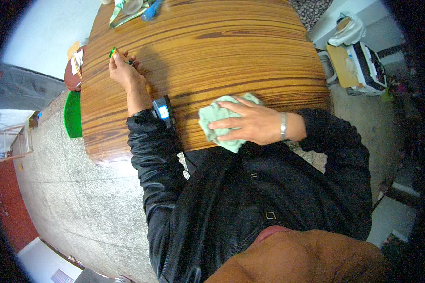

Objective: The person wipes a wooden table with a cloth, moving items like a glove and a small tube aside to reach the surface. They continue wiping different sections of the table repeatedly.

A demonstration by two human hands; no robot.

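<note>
My right hand [248, 122] lies palm down with spread fingers on a crumpled pale green cloth [230, 141], pressing it to the wood-grain tabletop [226, 53] near the edge by my body. Farther out on the left, my left hand [125, 72] is raised at the table's left side, pinching a small green and yellow item [113, 52], perhaps a wrapper, between thumb and fingers. Something small and dark shows by its curled fingers, too unclear to name. On the left wrist sits a device with a lit screen [163, 112].
At the table's far left end are a patterned strap [117, 17] and a blue object [151, 11]. A green stool [72, 115] and a reddish-brown round seat [72, 74] stand against the left edge. Beyond the right edge is a white and black appliance [370, 69] with a plastic bag [347, 30].
</note>
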